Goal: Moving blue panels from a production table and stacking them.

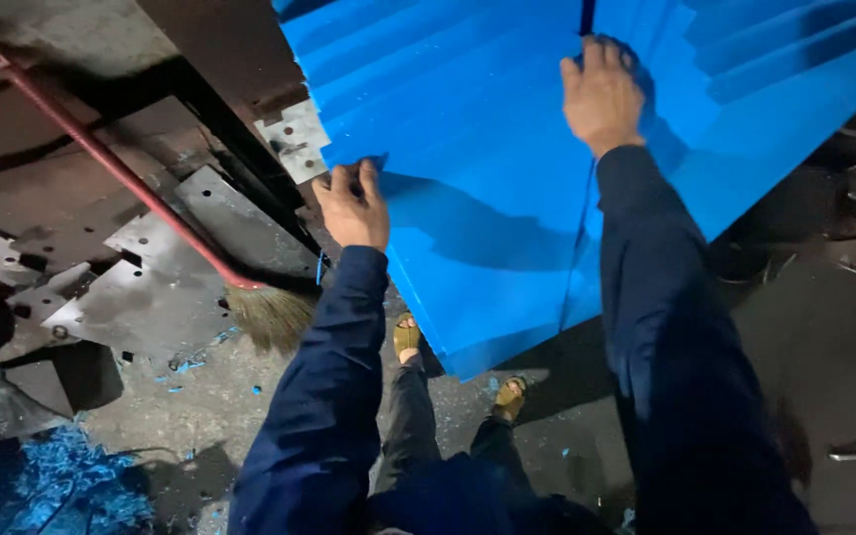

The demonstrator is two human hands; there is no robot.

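Blue corrugated plastic sheets point(487, 149), stacked in staggered layers, fill the upper middle and right of the view, their lower corner hanging over the person's feet; the top and right edges run out of the picture, so how far the stack reaches cannot be told.

At far left, a heap of blue plastic shavings point(47, 490) lies on the grey concrete floor point(180, 406), partly lost in shadow. Above it, flat grey metal plates point(151, 297) lie overlapping, their outlines hard to follow in the dim light. A broom with a red handle point(116, 168) slants across them, its straw head resting just beside the left sleeve; the handle's top end is cut off at the upper left corner. A small pale metal bracket point(294, 139) sits just beside the sheets' left corner.

The left hand point(354, 208), in a dark blue sleeve, has its grip on the left edge of the sheets, fingers curled onto the edge; the fingertips are half hidden by it. Below, between the arms, two feet in yellowish sandals point(408, 337) stand on the floor, one partly under the stack.

The right hand point(601, 94) lies on top of the sheets near a dark seam, fingers bent over the far side, so whether its grip is closed cannot be told. Farther right, the surroundings are too dark to make out.
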